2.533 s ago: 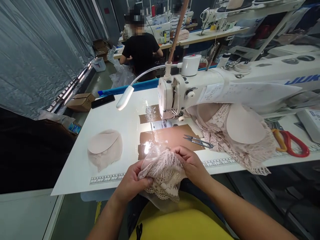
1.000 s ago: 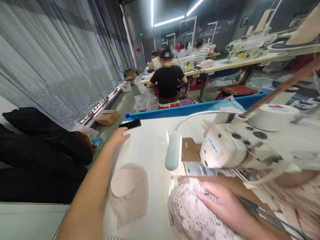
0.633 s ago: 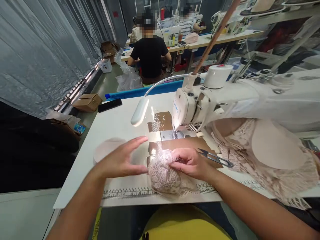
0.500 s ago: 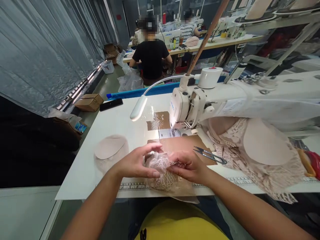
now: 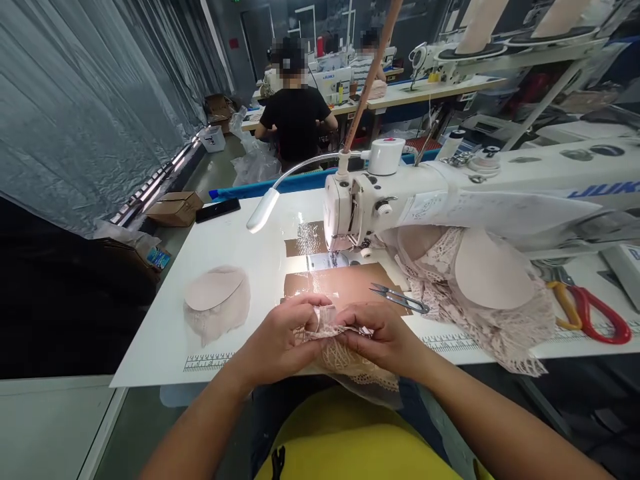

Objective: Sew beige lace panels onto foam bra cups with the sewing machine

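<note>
Between my hands is a piece of pale pink lace fabric (image 5: 345, 357), its lower part hanging over the table's front edge. My left hand (image 5: 295, 337) pinches the lace at its left side, thumb below and fingers above. Fingers of my right hand (image 5: 375, 333) are closed on the gathered edge at the right. Just beyond my right hand lies a pair of thread snips (image 5: 400, 298) on a brown patch (image 5: 345, 280) of the table. The white sewing machine (image 5: 345, 207) stands behind, its needle area lit and no fabric visible under it.
A pale cup with sheer fabric (image 5: 215, 290) lies at left, near a black phone (image 5: 218, 210). To the right are a lace pile with a cup (image 5: 493, 270) and red-and-yellow-handled scissors (image 5: 600, 317). A lamp (image 5: 263, 210) overhangs the table. A co-worker (image 5: 293, 120) sits ahead.
My left hand has closed from an open, spread pose onto the lace. My right hand keeps its grip. The camera view has shifted, showing more of the right side.
</note>
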`<move>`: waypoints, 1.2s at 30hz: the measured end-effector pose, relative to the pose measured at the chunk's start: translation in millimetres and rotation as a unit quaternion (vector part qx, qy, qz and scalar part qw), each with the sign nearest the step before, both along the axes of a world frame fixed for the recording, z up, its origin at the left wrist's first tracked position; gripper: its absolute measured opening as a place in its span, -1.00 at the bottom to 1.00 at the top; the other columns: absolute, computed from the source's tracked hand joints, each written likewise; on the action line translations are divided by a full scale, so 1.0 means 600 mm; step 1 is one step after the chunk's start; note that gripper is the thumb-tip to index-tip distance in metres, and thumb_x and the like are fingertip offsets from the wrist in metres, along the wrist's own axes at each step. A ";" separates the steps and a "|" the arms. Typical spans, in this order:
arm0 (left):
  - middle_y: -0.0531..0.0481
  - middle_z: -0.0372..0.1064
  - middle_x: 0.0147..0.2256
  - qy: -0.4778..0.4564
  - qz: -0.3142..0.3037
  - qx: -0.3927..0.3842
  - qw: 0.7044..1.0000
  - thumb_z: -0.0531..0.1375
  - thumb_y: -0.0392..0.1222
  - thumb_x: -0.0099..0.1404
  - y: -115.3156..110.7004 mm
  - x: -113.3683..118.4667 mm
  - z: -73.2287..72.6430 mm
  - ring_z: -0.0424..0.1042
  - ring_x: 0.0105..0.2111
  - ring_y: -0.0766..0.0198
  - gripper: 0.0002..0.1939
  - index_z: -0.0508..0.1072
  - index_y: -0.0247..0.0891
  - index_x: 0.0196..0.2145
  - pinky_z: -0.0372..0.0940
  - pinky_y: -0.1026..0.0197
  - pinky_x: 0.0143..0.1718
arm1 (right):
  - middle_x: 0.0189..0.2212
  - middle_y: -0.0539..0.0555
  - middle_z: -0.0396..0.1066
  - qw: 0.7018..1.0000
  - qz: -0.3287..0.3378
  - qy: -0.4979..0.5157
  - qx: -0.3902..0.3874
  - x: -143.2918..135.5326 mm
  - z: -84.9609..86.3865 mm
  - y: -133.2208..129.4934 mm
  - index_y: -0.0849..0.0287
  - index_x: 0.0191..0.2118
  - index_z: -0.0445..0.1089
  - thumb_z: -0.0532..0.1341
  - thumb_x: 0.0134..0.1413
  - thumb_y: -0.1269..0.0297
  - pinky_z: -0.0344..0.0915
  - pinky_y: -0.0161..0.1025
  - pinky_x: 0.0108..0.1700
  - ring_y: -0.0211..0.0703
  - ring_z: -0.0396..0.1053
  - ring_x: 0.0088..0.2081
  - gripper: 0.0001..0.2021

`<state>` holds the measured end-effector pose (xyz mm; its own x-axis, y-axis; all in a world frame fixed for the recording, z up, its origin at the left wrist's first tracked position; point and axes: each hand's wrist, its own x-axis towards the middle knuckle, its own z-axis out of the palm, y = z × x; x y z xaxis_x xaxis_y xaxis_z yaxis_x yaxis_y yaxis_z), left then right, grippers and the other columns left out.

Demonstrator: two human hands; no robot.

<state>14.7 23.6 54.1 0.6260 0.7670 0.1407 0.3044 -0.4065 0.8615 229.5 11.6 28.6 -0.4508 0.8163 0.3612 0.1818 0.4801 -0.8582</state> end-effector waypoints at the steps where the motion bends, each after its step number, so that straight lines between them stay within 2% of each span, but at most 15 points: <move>1: -0.16 0.33 -0.03 -0.009 0.008 -0.020 1.000 0.20 -0.34 0.16 0.000 -0.006 0.000 0.29 0.03 0.09 -0.79 0.20 -0.25 -0.52 0.22 0.15 -0.03 | -0.48 0.01 0.44 1.000 -0.002 0.005 -0.007 0.002 0.002 -0.003 0.20 -0.34 0.43 0.19 0.14 0.33 0.21 -0.37 -0.40 -0.30 0.32 -0.47 -0.90; 3: -0.15 0.34 -0.04 -0.034 0.022 -0.060 0.997 0.22 -0.31 0.16 0.002 -0.018 -0.002 0.31 0.00 0.10 -0.80 0.21 -0.25 -0.49 0.22 0.15 -0.05 | -0.51 -0.02 0.41 1.000 -0.004 0.014 -0.019 0.005 0.007 -0.008 0.21 -0.36 0.43 0.20 0.13 0.34 0.19 -0.39 -0.43 -0.33 0.29 -0.50 -0.91; 4: -0.16 0.32 -0.01 -0.046 0.023 -0.079 0.996 0.24 -0.28 0.14 0.003 -0.023 -0.004 0.30 0.00 0.10 -0.83 0.26 -0.25 -0.42 0.21 0.14 -0.04 | -0.52 -0.03 0.40 1.000 -0.003 0.018 -0.023 0.005 0.008 -0.010 0.21 -0.36 0.43 0.21 0.12 0.34 0.18 -0.40 -0.44 -0.34 0.28 -0.51 -0.91; 5: -0.16 0.29 0.01 -0.054 0.020 -0.095 0.994 0.28 -0.24 0.11 0.003 -0.025 -0.006 0.29 0.00 0.10 -0.77 0.31 -0.25 -0.30 0.21 0.14 -0.03 | -0.51 -0.03 0.39 0.999 0.002 0.022 -0.029 0.005 0.009 -0.012 0.21 -0.36 0.42 0.21 0.12 0.35 0.18 -0.40 -0.43 -0.34 0.28 -0.50 -0.92; 6: -0.15 0.29 0.01 -0.058 0.014 -0.110 0.992 0.32 -0.21 0.08 0.003 -0.025 -0.009 0.28 -0.02 0.11 -0.64 0.32 -0.23 -0.17 0.21 0.14 -0.04 | -0.51 -0.03 0.39 0.999 0.009 0.024 -0.035 0.004 0.009 -0.013 0.21 -0.36 0.42 0.21 0.12 0.35 0.19 -0.40 -0.42 -0.34 0.29 -0.49 -0.92; 7: -0.13 0.30 -0.03 -0.055 0.003 -0.128 0.990 0.34 -0.18 0.06 0.003 -0.022 -0.011 0.30 -0.08 0.14 -0.54 0.31 -0.23 -0.09 0.21 0.16 -0.07 | -0.50 -0.02 0.39 0.999 0.015 0.025 -0.040 0.002 0.009 -0.015 0.21 -0.35 0.42 0.21 0.12 0.34 0.20 -0.39 -0.42 -0.33 0.29 -0.48 -0.92; 8: -0.10 0.32 -0.12 -0.052 -0.010 -0.149 0.987 0.33 -0.16 0.08 0.002 -0.018 -0.014 0.31 -0.16 0.19 -0.54 0.33 -0.25 -0.07 0.23 0.20 -0.13 | -0.49 -0.02 0.40 0.999 0.016 0.025 -0.044 0.000 0.008 -0.016 0.20 -0.35 0.42 0.22 0.12 0.33 0.20 -0.38 -0.41 -0.32 0.30 -0.47 -0.92; 10: -0.01 0.29 -0.33 -0.054 -0.031 -0.196 0.979 0.27 -0.12 0.17 -0.003 -0.006 -0.020 0.27 -0.34 0.30 -0.72 0.40 -0.32 -0.20 0.20 0.27 -0.29 | -0.49 -0.01 0.40 0.999 0.005 0.021 -0.044 -0.006 0.005 -0.017 0.20 -0.37 0.42 0.23 0.10 0.30 0.21 -0.36 -0.40 -0.30 0.30 -0.46 -0.90; 12: 0.04 0.20 -0.43 -0.069 -0.038 -0.226 0.971 0.21 -0.11 0.22 -0.009 0.004 -0.025 0.19 -0.42 0.36 -0.78 0.41 -0.36 -0.33 0.15 0.31 -0.38 | -0.50 0.00 0.39 0.999 -0.019 0.018 -0.029 -0.011 0.003 -0.017 0.20 -0.42 0.40 0.24 0.09 0.28 0.20 -0.35 -0.40 -0.28 0.30 -0.46 -0.87; 16: 0.05 0.18 -0.42 -0.082 -0.031 -0.227 0.970 0.23 -0.11 0.21 -0.017 0.010 -0.033 0.16 -0.41 0.36 -0.77 0.41 -0.38 -0.32 0.11 0.32 -0.40 | -0.51 0.01 0.38 0.996 -0.082 0.019 0.011 -0.017 0.004 -0.016 0.19 -0.53 0.34 0.22 0.07 0.34 0.22 -0.33 -0.38 -0.27 0.32 -0.44 -0.82; 21: 0.04 0.20 -0.40 -0.092 -0.024 -0.278 0.956 0.29 -0.07 0.15 -0.007 0.004 -0.041 0.19 -0.42 0.36 -0.69 0.39 -0.37 -0.26 0.12 0.32 -0.41 | -0.50 0.01 0.44 0.991 -0.129 0.021 -0.010 -0.018 0.006 -0.011 0.18 -0.55 0.33 0.22 0.02 0.40 0.26 -0.35 -0.42 -0.27 0.38 -0.45 -0.84; 28: 0.03 0.26 -0.43 -0.165 -0.027 -0.348 0.922 0.28 -0.06 0.17 0.018 0.009 -0.048 0.25 -0.43 0.36 -0.71 0.38 -0.36 -0.33 0.18 0.30 -0.38 | -0.47 0.02 0.47 0.991 -0.136 0.014 -0.007 -0.014 0.006 0.001 0.17 -0.57 0.31 0.20 0.00 0.42 0.26 -0.35 -0.42 -0.26 0.41 -0.44 -0.83; 36: 0.08 0.17 -0.53 -0.162 -0.016 -0.325 0.932 0.22 -0.04 0.23 0.020 0.025 -0.054 0.15 -0.51 0.41 -0.71 0.41 -0.37 -0.43 0.09 0.34 -0.47 | -0.49 0.01 0.46 0.990 -0.136 0.020 -0.027 -0.008 0.004 0.006 0.17 -0.56 0.32 0.21 -0.01 0.38 0.24 -0.34 -0.43 -0.25 0.39 -0.45 -0.84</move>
<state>29.6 35.7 21.8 0.6561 0.7372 -0.1615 -0.0171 0.2285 0.9734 224.6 15.4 31.0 -0.1982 0.9239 0.3272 0.2643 0.3718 -0.8899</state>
